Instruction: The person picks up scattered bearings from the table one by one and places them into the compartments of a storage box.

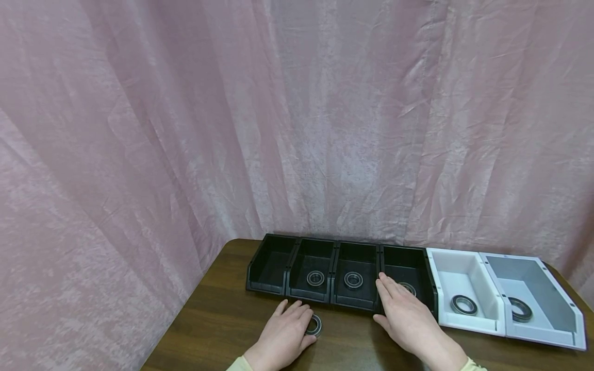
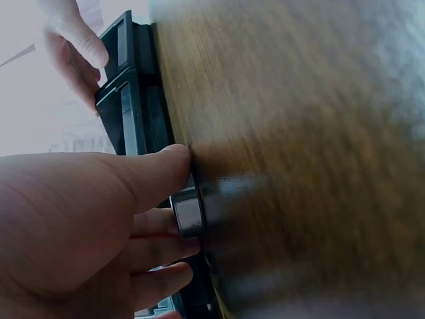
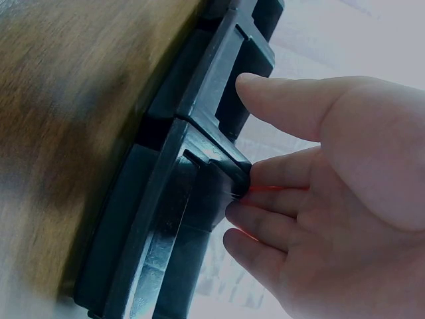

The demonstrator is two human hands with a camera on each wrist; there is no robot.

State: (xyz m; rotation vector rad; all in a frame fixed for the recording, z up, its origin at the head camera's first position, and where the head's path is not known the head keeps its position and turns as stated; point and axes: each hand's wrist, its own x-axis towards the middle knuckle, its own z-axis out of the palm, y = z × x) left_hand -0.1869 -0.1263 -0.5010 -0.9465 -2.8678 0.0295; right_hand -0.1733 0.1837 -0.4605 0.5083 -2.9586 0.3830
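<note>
On the table in front of the black bins lies a ball bearing (image 1: 314, 325), a metal ring seen edge-on in the left wrist view. My left hand (image 1: 284, 335) grips it between thumb and fingers, covering its left side. Over the front of the fourth black bin (image 1: 402, 257) is my right hand (image 1: 407, 318), palm down, its fingers extended. The right wrist view has those fingertips right at the bin divider (image 3: 219, 156), holding nothing. Another bearing (image 1: 408, 288) in that bin is partly hidden by the right hand.
Bearings lie in the second (image 1: 315, 279) and third (image 1: 353, 280) black bins; the leftmost black bin (image 1: 274, 260) stands beside them. To the right, a white bin (image 1: 457, 275) and a wider pale bin (image 1: 538, 293) each hold one bearing. A pink curtain (image 1: 325, 129) hangs behind the wooden table (image 1: 204, 319).
</note>
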